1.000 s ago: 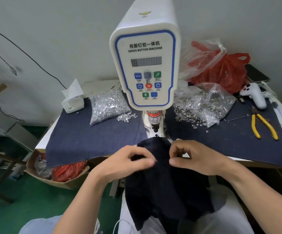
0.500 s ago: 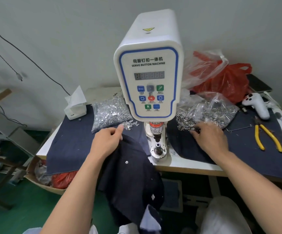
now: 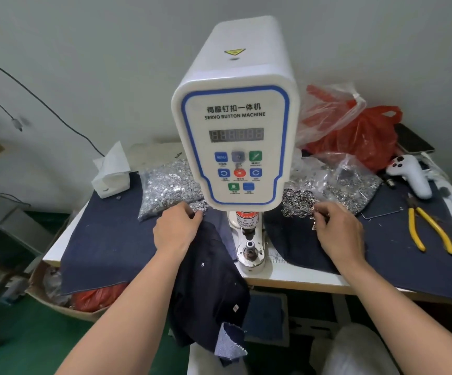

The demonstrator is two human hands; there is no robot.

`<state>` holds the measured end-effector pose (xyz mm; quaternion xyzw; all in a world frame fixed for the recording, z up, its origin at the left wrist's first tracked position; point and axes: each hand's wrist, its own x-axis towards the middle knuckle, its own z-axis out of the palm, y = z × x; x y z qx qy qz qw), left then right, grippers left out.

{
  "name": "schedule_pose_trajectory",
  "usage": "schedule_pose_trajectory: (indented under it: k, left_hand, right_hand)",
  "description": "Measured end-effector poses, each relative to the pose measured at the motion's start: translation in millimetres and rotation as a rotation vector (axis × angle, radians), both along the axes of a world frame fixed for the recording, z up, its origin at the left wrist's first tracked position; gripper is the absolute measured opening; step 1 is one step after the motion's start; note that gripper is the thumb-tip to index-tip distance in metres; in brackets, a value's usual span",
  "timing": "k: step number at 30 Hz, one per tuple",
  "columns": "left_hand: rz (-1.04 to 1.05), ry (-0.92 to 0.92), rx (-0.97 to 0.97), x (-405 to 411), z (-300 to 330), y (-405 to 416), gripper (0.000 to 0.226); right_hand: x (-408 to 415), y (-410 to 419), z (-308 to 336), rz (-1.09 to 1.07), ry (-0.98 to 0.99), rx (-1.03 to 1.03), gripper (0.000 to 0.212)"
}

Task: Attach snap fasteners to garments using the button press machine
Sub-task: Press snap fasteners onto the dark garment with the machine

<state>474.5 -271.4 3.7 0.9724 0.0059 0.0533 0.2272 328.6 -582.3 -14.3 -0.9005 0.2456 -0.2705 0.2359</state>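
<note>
Both hands [image 3: 177, 228] on glinting fasteners [image 3: 299, 203] — dark garment [image 3: 208, 280].

white button machine [image 3: 235, 125] stands in the middle of the surface [image 3: 295, 277] | dark garment [image 3: 208, 282] hangs off the front edge | left hand [image 3: 177, 230] rests on the garment, fingers [image 3: 196, 212] touching a pile of silver snaps [image 3: 169, 185] | right hand [image 3: 339, 231] reaches into the ring snaps [image 3: 299, 201], fingers curled | yellow pliers [image 3: 430, 231] lie at the far right

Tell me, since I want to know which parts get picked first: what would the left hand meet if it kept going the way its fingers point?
Probably the loose silver snap caps spilled from their bag; the left hand fingertips look almost on them.
</note>
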Motion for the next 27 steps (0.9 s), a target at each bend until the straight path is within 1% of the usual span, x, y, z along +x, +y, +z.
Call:
schedule_pose_trajectory:
  k: [5,9,13,17,20,22,27]
  left_hand:
    - [0.007,-0.005,-0.071,1.6,-4.3,-0.2,0.018]
    - [0.041,-0.023,-0.124,-1.6,-3.3,-1.7,0.021]
    - [0.050,0.002,-0.148,-3.4,-0.6,-1.7,0.020]
    - [0.038,0.009,-0.194,-4.6,-0.5,1.0,0.013]
    - [0.030,0.001,-0.224,-6.4,0.2,2.2,0.008]
    - [0.032,-0.002,-0.228,-7.2,1.6,2.5,0.003]
    - [0.018,0.018,-0.235,-10.5,4.8,2.3,0.003]
  right_hand:
    - [0.3,-0.9,-2.3,0.012,-0.029,0.014,0.012]
    - [0.2,-1.0,-3.0,0.005,-0.042,0.017,0.011]
    - [-1.1,-0.8,-1.9,0.004,-0.059,0.057,0.002]
    - [-1.2,-1.5,-1.5,0.004,-0.067,0.084,0.006]
    - [-2.7,-0.4,-0.5,0.042,-0.081,0.049,0.002]
    - [-4.2,0.1,-0.2,0.059,-0.101,0.024,0.004]
    - [-6.8,0.2,2.0,0.052,-0.138,0.023,0.013]
